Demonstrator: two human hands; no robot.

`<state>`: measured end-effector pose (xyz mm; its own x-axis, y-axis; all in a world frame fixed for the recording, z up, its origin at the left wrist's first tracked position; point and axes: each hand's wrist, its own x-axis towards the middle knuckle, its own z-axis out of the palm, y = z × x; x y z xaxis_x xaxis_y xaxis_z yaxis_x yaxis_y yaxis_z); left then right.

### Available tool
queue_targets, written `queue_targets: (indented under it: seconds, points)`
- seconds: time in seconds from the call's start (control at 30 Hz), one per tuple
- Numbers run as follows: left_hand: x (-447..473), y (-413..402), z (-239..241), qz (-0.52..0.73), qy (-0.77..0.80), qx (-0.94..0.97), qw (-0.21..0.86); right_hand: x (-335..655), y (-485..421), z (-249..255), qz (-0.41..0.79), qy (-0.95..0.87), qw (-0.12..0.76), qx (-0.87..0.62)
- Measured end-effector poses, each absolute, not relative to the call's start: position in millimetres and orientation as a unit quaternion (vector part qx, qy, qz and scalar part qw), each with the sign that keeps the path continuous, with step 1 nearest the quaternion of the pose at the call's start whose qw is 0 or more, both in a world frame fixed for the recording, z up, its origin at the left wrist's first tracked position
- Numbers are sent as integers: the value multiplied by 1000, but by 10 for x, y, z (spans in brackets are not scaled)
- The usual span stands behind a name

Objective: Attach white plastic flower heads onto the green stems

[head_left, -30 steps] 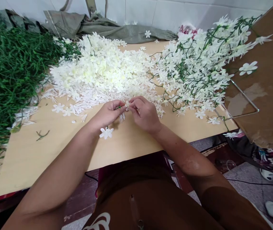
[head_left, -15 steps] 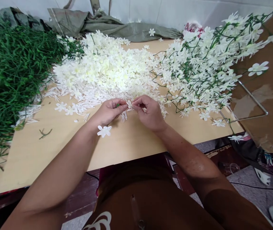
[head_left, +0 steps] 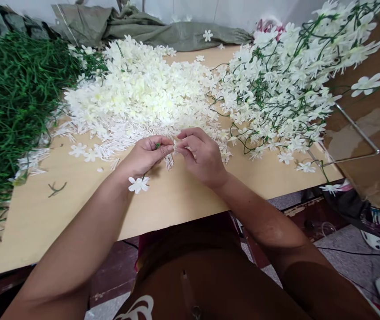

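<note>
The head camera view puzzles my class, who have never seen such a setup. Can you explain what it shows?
There is no machine here: you see a person's bare left hand and right hand, filmed by a camera worn on the head, looking forward and down. On the table, from left to right, lie a green stem pile, a heap of white flowers, and white flowers on green stems. The left hand holds something green; the right hand pinches a small whitish piece, too small to make out clearly.

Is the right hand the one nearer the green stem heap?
No, the left hand is nearer: the green stem heap lies at the far left.
</note>
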<state>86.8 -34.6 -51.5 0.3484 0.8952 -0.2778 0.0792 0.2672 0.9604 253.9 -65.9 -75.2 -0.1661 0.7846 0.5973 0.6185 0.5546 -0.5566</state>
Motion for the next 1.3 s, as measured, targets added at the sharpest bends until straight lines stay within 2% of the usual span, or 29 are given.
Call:
queue_targets:
  seconds: [0.3,0.5,0.63,0.87,1.13,1.3]
  points:
    - [894,-352,-546,350,459,497,648,2481,-660,-764,263,-683,484,-479]
    - [919,-381,-555,328,457,517,646,2440,-666,-729,285,-709,394,-511]
    - [906,-380,-578,330,464,547,614,2480,-656,-693,294,-709,385,-513]
    - [894,-378,-558,320,464,579,588,2528,-615,-737,412,-671,369,-493]
    - [916,-402,-499,290,482,568,601,2590,-571,-736,426,-687,368,-460]
    - [883,-354,-537,285,458,514,668,2634,-577,-711,395,-699,373,-465]
